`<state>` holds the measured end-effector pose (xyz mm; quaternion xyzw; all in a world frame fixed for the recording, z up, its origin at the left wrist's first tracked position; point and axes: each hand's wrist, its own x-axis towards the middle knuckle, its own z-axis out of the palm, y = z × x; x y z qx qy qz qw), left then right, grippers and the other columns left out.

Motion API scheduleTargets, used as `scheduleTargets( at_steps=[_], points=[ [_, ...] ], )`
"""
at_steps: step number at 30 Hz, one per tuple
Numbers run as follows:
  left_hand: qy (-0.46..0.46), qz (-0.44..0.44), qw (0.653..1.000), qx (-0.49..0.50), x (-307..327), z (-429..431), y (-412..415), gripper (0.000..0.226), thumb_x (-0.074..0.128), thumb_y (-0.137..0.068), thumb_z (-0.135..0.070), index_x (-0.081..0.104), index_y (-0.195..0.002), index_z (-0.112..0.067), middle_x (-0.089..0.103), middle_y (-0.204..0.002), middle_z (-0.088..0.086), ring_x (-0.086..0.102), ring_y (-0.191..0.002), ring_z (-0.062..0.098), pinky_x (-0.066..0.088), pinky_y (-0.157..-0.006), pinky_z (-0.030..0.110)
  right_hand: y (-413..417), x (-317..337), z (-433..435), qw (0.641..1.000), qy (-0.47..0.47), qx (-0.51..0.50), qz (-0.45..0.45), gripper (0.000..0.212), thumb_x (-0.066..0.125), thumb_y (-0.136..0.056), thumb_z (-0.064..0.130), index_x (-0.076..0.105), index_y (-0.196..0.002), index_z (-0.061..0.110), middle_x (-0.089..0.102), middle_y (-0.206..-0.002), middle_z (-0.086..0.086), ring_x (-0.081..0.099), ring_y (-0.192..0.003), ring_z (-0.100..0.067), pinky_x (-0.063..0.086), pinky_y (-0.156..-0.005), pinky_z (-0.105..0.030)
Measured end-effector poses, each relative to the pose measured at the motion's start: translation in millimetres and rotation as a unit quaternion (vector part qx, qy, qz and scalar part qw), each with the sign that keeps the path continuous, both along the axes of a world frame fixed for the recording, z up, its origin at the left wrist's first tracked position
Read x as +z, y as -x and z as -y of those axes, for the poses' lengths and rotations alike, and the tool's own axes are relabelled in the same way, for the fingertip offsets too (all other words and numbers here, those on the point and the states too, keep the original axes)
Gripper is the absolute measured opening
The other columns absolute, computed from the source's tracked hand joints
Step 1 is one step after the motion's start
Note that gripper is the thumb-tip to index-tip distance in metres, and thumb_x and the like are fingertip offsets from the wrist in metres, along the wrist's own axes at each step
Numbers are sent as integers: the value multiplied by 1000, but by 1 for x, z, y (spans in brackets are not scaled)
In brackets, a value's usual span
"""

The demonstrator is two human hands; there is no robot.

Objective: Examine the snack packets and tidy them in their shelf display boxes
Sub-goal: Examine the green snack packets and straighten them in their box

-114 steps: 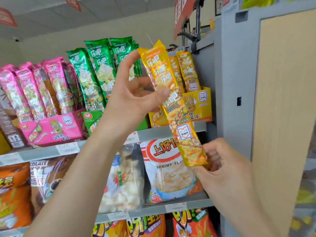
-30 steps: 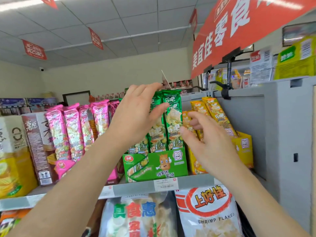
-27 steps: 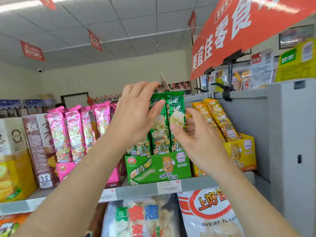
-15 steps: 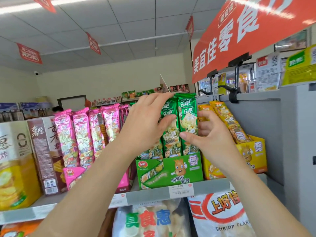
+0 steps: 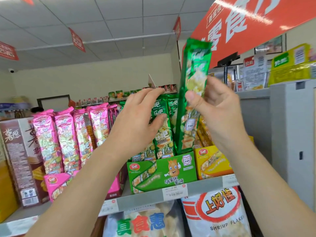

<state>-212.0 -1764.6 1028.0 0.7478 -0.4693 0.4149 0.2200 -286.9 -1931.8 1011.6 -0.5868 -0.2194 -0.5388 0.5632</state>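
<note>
My right hand [image 5: 213, 108] pinches a long green snack packet [image 5: 194, 71] at its middle and holds it upright, its lower end just above the green display box [image 5: 162, 170]. My left hand [image 5: 136, 120] has its fingers over the tops of the green packets [image 5: 162, 132] still standing in that box, thumb against their front. Left of it, pink packets [image 5: 68, 134] stand in a pink display box [image 5: 58, 183]. To the right, yellow packets [image 5: 203, 132] stand in a yellow display box [image 5: 212, 161], partly hidden by my right hand.
The grey shelf edge [image 5: 145, 200] carries price tags. Big bags, one a shrimp flakes bag [image 5: 217, 214], hang below. A brown box [image 5: 17, 159] stands at far left. A grey cabinet [image 5: 290, 142] closes the right side, and a red sign [image 5: 248, 21] hangs overhead.
My right hand has taken hold of one green packet and lifted it up out of the green box. My left hand stays on the remaining green packets.
</note>
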Motion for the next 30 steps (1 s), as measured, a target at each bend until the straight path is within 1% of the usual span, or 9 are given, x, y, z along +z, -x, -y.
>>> scheduleTargets(
  at_steps=[2, 5, 9, 14, 17, 20, 25, 28, 30],
  points=[
    [19, 9, 1000, 4, 1, 0, 5, 55, 60, -92, -28, 42, -144, -20, 44, -146, 0, 34, -136, 19, 27, -112, 32, 13, 7, 0, 998, -31, 9, 48, 27, 65, -89, 14, 61, -116, 19, 72, -104, 10, 65, -98, -7, 52, -84, -25],
    [73, 39, 996, -10, 1, 0, 20, 44, 57, -95, -22, 51, -138, -16, 49, -142, 1, 38, -134, 18, 23, -111, 23, 35, -2, -2, 997, -54, 10, 47, 29, 57, -96, 23, 52, -124, 29, 69, -115, 2, 68, -101, -22, 56, -88, -43],
    [153, -30, 976, -153, -20, 0, 57, 33, 51, -93, -33, 62, -123, -25, 66, -107, -16, 61, -95, 5, 51, -86, 25, 67, -40, -13, 999, -3, 31, -24, 33, 55, -92, 35, 51, -124, 32, 70, -83, -7, 66, -58, -20, 55, -55, -27],
    [158, -257, 885, -355, -67, 9, 93, 30, 58, -90, -45, 57, -119, -39, 68, -87, -16, 64, -75, 3, 52, -64, 21, 91, -105, -18, 986, 67, 23, -152, 41, 59, -89, 52, 54, -128, 41, 70, -91, 13, 65, -77, -2, 52, -70, -18],
    [205, -304, 859, -358, -90, 15, 95, 21, 60, -90, -33, 67, -78, -16, 58, -68, -9, 50, -64, 5, 44, -58, 19, 97, -131, -22, 978, 59, 49, -193, 48, 60, -84, 62, 54, -127, 41, 69, -82, 7, 64, -65, -11, 52, -63, -21],
    [267, -391, 813, -338, -112, 19, 97, 32, 69, -84, -27, 60, -67, -2, 53, -66, 1, 47, -66, 11, 43, -61, 26, 102, -147, -25, 973, 27, 46, -224, 49, 65, -79, 65, 53, -124, 49, 71, -86, 6, 65, -64, -14, 54, -59, -22],
    [365, -463, 743, -317, -129, 21, 102, 32, 64, -75, -37, 45, -55, -23, 25, -66, 9, 21, -69, 28, 25, -66, 39, 110, -167, -29, 957, 47, 57, -279, 47, 59, -85, 62, 48, -130, 52, 68, -117, 12, 67, -95, -5, 52, -80, -19],
    [402, -500, 690, -336, -135, 20, 99, 19, 68, -73, -34, 54, -63, -24, 32, -71, 8, 27, -72, 25, 24, -68, 43, 118, -177, -31, 926, 32, 156, -342, 49, 61, -85, 61, 53, -128, 40, 70, -88, -14, 67, -64, -24, 53, -62, -30],
    [386, -530, 674, -339, -141, 18, 96, 16, 71, -72, -31, 61, -62, -23, 47, -69, 5, 42, -71, 19, 33, -72, 40, 122, -182, -31, 916, 30, 155, -368, 40, 57, -88, 60, 57, -120, 36, 65, -70, -19, 60, -49, -24, 50, -55, -25]
  ],
)
